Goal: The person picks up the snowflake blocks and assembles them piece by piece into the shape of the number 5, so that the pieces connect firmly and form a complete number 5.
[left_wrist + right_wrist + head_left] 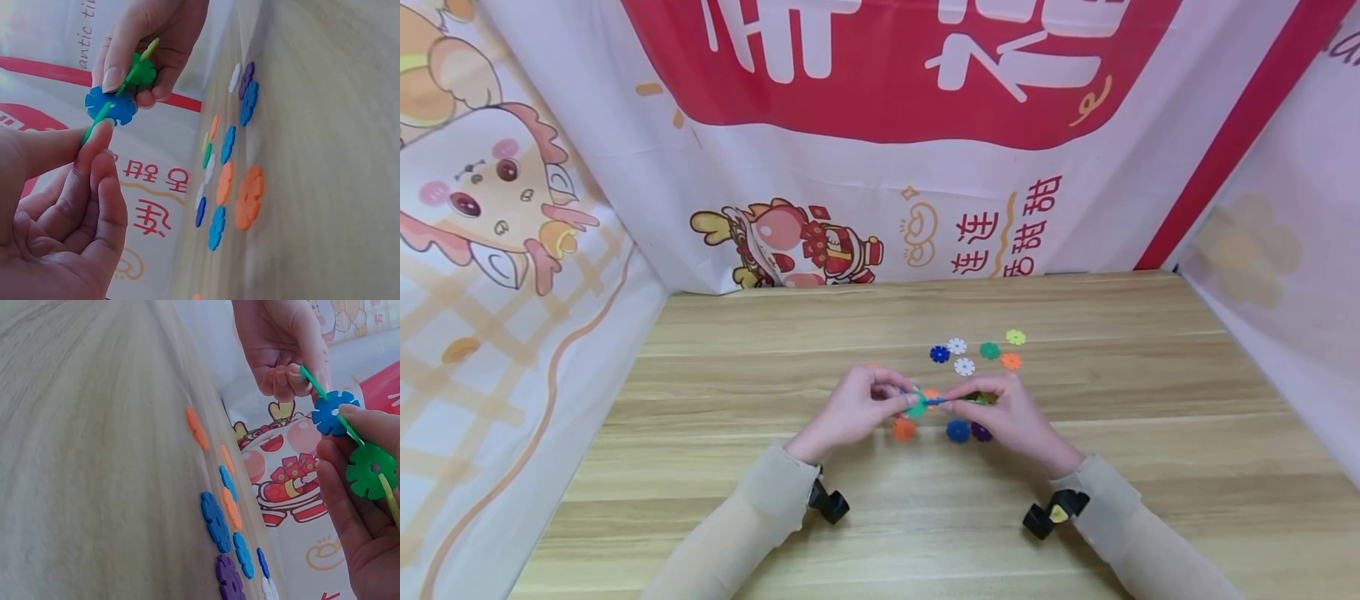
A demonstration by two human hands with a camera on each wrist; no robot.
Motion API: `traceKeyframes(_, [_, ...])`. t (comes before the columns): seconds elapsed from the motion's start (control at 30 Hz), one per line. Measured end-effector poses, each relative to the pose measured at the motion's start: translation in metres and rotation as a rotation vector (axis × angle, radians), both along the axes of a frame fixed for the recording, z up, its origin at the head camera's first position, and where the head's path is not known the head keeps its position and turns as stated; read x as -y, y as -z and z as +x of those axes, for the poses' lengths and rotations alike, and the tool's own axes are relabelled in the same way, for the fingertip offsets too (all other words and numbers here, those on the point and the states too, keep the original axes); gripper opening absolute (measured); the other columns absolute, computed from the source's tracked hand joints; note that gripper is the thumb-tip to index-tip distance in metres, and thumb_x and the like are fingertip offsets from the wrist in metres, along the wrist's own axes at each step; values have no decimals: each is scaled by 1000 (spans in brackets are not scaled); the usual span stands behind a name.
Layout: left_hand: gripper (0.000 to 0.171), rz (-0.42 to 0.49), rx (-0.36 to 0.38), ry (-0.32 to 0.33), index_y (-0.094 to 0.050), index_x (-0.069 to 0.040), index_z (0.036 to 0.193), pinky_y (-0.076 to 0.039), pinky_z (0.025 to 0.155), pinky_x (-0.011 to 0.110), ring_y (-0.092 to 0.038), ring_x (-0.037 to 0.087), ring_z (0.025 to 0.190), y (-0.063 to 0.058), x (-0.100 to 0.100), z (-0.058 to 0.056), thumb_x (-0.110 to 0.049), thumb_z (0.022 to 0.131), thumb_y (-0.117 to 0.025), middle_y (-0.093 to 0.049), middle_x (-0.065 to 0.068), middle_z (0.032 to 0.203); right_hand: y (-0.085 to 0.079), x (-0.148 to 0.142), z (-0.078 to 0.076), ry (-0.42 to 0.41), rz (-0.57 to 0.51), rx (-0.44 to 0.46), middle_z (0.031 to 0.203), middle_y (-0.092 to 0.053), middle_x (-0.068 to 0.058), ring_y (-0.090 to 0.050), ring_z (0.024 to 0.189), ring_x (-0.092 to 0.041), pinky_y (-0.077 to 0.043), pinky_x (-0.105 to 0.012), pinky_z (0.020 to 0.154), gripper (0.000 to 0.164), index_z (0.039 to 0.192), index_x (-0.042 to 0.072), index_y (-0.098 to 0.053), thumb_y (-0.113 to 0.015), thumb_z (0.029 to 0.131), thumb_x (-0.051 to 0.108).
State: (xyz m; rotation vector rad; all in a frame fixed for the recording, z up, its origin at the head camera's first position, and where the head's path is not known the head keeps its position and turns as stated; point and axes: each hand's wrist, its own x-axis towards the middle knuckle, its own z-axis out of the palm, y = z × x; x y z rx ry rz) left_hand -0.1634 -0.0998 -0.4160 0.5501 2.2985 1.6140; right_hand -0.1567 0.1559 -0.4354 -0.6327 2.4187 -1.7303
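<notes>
Between both hands is a short chain of interlocking plastic discs, held above the table. My left hand (853,408) pinches a green disc (97,125) by its edge, between thumb and forefinger. That disc meets a notched blue disc (335,412) at its slots. On the other side, my right hand (1000,412) pinches the linked chain near the blue disc, its thumb over a thin edge-on green piece (351,429). A flat green disc (372,472) and a yellow disc (390,500) continue the chain beside the right palm.
Loose discs lie on the wooden table (715,467): orange (904,430), blue (958,431) and purple (981,432) near the hands. Farther back are white (964,367), dark blue (939,354), green (990,351) and yellow (1016,337) ones. Printed cloth (880,192) hangs behind the table.
</notes>
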Motion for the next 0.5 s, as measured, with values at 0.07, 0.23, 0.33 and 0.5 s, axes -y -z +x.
traceKeyframes(0.07, [13, 8, 10, -18, -75, -6, 108, -58, 72, 48, -69, 38, 82, 0, -1, 1, -11, 96, -73, -72, 2, 85, -1, 1, 1, 8, 5, -6, 99, -76, 1, -69, 90, -27, -56, -30, 73, 8, 98, 14, -81, -78, 92, 10])
traceKeyframes(0.23, [15, 10, 3, -49, -75, -8, 108, -55, 67, 32, -68, 27, 78, 0, -4, 3, -17, 96, -74, -73, 1, 86, -1, 4, 1, 8, -5, -36, 97, -77, -1, -70, 91, -31, -58, -32, 75, 8, 97, 7, -80, -75, 92, 2])
traceKeyframes(0.33, [16, 13, -7, -55, -75, -8, 108, -52, 68, 28, -67, 24, 79, 1, -6, 3, -19, 97, -72, -73, 0, 88, -2, 6, 2, -6, -20, -48, 97, -77, 2, -71, 92, -27, -58, -35, 76, 8, 97, 9, -81, -76, 92, 5])
traceKeyframes(0.5, [16, 29, -2, -70, -75, -6, 107, -56, 71, 32, -69, 31, 83, 1, -8, 2, -18, 97, -72, -73, 1, 88, 0, 5, 1, -12, -39, -47, 99, -76, 4, -71, 93, -22, -59, -36, 78, 6, 97, 15, -81, -78, 92, 14])
